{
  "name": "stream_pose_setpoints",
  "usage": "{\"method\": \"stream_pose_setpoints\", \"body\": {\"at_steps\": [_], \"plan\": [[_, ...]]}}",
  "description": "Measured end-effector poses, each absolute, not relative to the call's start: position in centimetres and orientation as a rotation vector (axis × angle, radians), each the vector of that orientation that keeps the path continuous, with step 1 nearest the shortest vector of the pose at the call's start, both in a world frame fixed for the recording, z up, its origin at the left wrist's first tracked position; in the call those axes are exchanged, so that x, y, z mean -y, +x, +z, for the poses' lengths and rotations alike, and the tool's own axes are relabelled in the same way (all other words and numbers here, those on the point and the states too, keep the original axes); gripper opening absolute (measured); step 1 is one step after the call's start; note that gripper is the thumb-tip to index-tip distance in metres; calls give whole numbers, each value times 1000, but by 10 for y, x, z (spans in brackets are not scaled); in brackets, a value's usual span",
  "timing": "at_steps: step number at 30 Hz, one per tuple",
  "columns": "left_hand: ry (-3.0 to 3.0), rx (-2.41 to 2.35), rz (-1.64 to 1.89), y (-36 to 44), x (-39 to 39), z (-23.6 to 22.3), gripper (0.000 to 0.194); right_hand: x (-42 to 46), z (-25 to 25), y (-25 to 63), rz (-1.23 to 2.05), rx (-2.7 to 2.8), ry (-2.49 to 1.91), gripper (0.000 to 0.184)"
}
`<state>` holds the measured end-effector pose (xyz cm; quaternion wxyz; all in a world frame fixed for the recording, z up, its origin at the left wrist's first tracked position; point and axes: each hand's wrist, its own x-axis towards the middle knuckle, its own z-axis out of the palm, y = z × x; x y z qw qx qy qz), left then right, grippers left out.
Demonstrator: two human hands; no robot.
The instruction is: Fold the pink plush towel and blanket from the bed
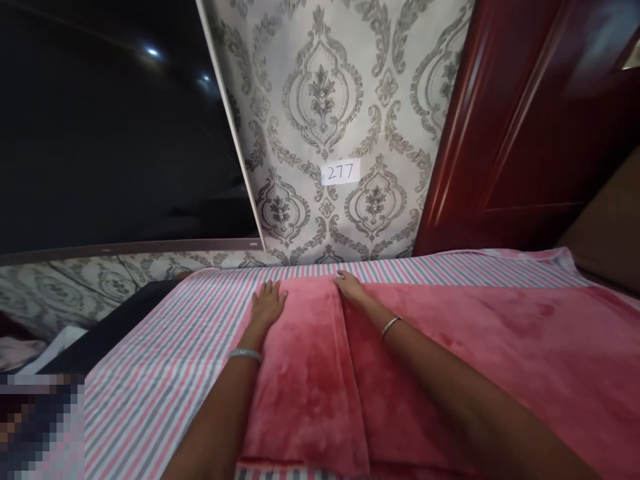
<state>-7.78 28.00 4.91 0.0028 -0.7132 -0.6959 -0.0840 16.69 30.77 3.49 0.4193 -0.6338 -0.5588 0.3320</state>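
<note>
I see the left hand flat on a plush pink blanket, the right hand curled at its folded-over edge, grip unclear.

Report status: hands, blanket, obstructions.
Left hand at left edge of pink blanket; right hand at flap's far corner. Blanket partly folded over, on striped sheet. No obstruction visible.

At five o'clock I see a coral-pink plush blanket clouded with deeper red; at eight, a sheet striped pink, grey and white. Damask wallpaper in grey on off-white fills twelve, a black television screen ten, dark red-brown panelling two.
</note>
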Motion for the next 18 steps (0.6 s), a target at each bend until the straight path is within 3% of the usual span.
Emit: {"method": "stream_pose_setpoints", "body": {"at_steps": [8,15,18], "plan": [[-2280,2156,-234,-83,-289,30,59,-308,19,164,621,1567,-1777,33],[-2319,2198,-226,-81,-288,35,60,-297,28,165,493,1670,-1912,37],[-2313,2180,-217,-80,-286,35,60,-289,50,151,411,1761,-1877,48]]}}
